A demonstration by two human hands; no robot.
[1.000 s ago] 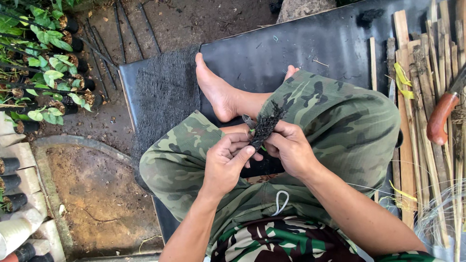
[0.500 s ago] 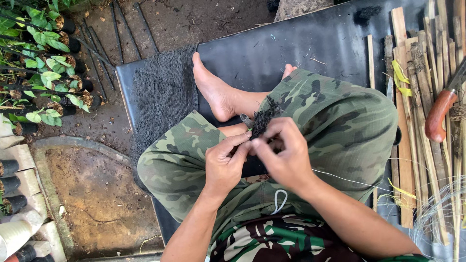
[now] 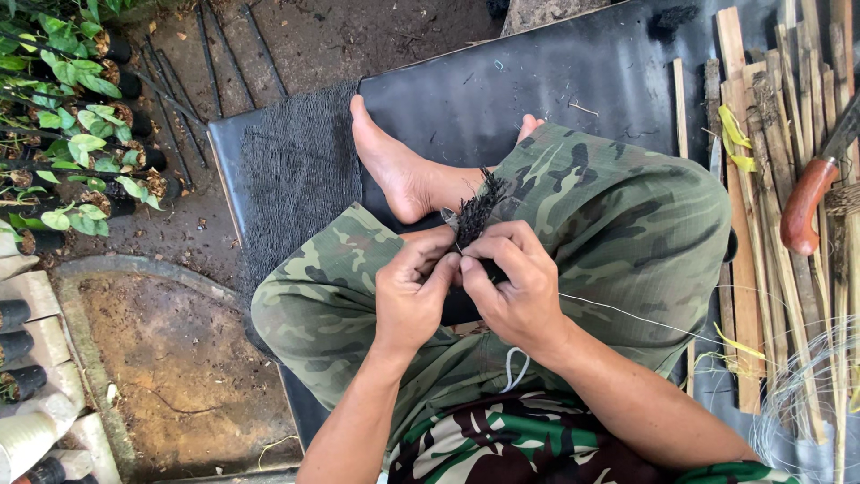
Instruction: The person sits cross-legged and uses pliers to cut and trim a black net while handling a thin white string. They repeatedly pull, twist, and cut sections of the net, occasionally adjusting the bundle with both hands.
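The hands meet over the lap: the left hand [image 3: 414, 291] curls its fingers against the base of a small black tuft [image 3: 477, 212] of fibres, and the right hand [image 3: 512, 285] closes around the same base from the other side, so both are shut on it, pinching it where it is bound. Held that way, the tuft stands up and away from the body with its frayed end free above the knuckles, touching both hands and just short of the bare foot [image 3: 391, 166]. A thin pale thread [image 3: 627, 314] runs from under the right hand across the knee, likely kept taut by that grip. Far left, potted seedlings [image 3: 81, 143] stand on the soil, well apart from the work. The person sits cross-legged on a black mat [image 3: 502, 90], which keeps the legs off the ground. At the right, split sticks [image 3: 761, 224] lie side by side within reach, and a wooden-handled knife [image 3: 811, 202] rests on them.
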